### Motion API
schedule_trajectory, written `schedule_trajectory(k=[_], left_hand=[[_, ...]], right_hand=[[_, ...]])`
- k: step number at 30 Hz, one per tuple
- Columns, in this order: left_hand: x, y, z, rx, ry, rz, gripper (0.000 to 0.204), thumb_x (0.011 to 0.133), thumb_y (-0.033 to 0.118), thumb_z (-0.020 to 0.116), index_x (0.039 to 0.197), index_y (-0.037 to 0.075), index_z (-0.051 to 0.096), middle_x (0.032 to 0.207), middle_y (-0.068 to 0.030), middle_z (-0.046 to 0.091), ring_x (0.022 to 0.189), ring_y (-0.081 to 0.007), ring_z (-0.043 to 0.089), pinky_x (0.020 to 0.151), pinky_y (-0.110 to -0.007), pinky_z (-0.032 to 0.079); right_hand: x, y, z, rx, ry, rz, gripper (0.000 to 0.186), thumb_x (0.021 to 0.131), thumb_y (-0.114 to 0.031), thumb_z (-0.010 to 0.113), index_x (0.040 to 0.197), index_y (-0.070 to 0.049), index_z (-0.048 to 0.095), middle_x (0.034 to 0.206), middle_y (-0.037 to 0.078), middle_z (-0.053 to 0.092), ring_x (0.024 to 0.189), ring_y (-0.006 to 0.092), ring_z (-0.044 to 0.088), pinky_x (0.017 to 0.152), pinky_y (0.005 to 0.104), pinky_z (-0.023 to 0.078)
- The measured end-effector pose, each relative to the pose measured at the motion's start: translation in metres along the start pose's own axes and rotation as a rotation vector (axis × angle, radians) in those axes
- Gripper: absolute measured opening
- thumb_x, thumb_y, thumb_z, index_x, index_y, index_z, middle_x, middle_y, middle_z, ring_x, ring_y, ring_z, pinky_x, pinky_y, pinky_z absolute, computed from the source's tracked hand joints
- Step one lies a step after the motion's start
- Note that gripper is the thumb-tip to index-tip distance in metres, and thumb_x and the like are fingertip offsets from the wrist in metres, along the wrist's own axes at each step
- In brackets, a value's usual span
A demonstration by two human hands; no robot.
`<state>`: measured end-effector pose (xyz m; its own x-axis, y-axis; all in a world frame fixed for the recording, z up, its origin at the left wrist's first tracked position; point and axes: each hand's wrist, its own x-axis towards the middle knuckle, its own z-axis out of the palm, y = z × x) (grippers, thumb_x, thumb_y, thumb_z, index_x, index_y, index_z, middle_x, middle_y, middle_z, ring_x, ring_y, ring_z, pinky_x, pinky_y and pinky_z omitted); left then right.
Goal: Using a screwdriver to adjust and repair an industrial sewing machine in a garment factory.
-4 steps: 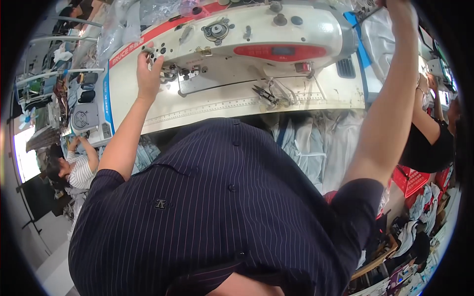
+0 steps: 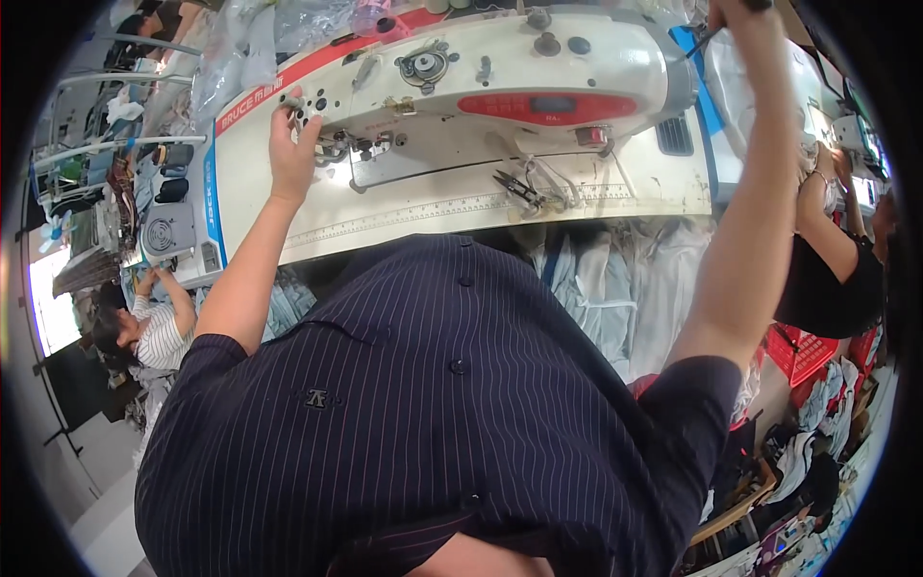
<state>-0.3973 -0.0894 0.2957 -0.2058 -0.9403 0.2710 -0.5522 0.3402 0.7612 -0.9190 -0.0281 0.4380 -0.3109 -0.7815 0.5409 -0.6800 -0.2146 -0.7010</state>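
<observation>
A white sewing machine (image 2: 481,77) with a red panel lies across the table top, which carries a printed ruler strip (image 2: 404,212). My left hand (image 2: 293,144) grips a small metal knob (image 2: 293,103) at the machine head's left end, beside the needle mechanism (image 2: 351,144). My right hand (image 2: 755,34) is raised at the top right, beyond the machine's right end, its fingers closed round something dark at the picture's edge that I cannot make out; it is blurred. Black-handled snips (image 2: 514,189) and some pale strips lie below the machine arm.
Co-workers (image 2: 144,327) (image 2: 836,260) work on both sides. Plastic bags (image 2: 226,58) and a pink container (image 2: 389,29) sit behind the machine. Pale garments (image 2: 601,288) hang below the table's front edge. A red basket (image 2: 798,351) and a fan-grilled box (image 2: 163,231) stand to either side.
My right arm has shifted a little to the left, its hand now smeared by motion. My left hand stays at the knob.
</observation>
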Motion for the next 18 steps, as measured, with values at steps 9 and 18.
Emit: schedule_trajectory(k=[9, 18], left_hand=[[0.002, 0.017, 0.004, -0.018, 0.01, 0.067, 0.049, 0.093, 0.011, 0.051, 0.139, -0.005, 0.042, 0.14, -0.0136, 0.047, 0.13, -0.0211, 0.043, 0.112, -0.033, 0.027], [-0.005, 0.02, 0.005, -0.004, 0.117, 0.094, 0.047, 0.089, 0.013, 0.055, 0.132, -0.005, 0.047, 0.128, -0.0168, 0.054, 0.117, -0.0254, 0.05, 0.105, -0.034, 0.035]], right_hand=[[-0.271, 0.102, 0.037, 1.451, 0.941, 0.439, 0.026, 0.098, -0.024, 0.054, 0.077, -0.01, 0.06, 0.093, -0.001, 0.067, 0.104, 0.0296, 0.062, 0.104, 0.0508, 0.04], [-0.114, 0.055, -0.016, 0.333, 0.595, 0.371, 0.023, 0.091, -0.018, 0.059, 0.081, 0.003, 0.062, 0.08, 0.014, 0.068, 0.084, 0.0195, 0.065, 0.085, 0.0308, 0.049]])
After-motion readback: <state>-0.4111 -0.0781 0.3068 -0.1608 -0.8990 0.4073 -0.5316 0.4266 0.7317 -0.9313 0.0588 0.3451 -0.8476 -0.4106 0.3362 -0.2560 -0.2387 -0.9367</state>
